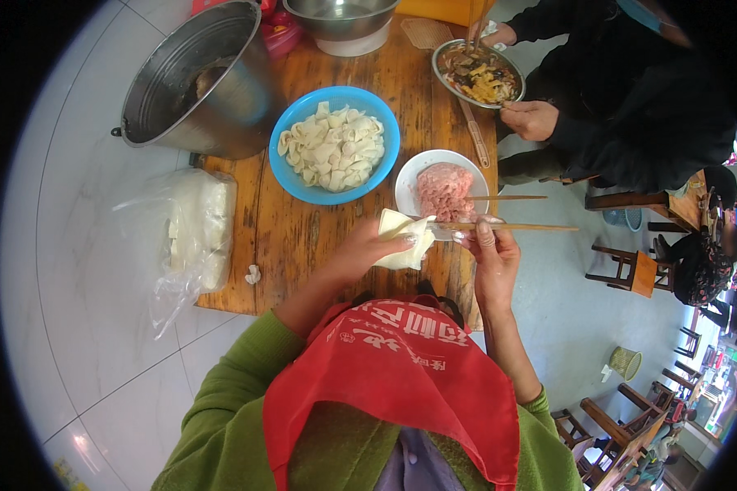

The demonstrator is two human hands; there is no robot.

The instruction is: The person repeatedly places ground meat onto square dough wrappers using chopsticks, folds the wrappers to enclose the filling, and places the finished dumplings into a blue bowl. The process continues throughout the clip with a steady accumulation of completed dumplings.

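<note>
My left hand [368,245] holds a stack of pale square dough wrappers [400,242]. In my right hand [491,245] is a flat wooden stick [522,227], whose left end meets the wrappers. Just beyond both hands, pink minced meat [443,187] lies in a white bowl [407,178], with a chopstick [510,197] resting in it. Further to the left, folded wontons [338,147] fill a blue plastic basket [274,153].
On the wooden table [319,245] are a clear plastic bag of wrappers [212,227] at left, a large metal bucket [239,110] and a steel basin [341,18]. Another person's hand [531,119] holds a bowl of food [479,73] at upper right. Stools [642,273] stand further right.
</note>
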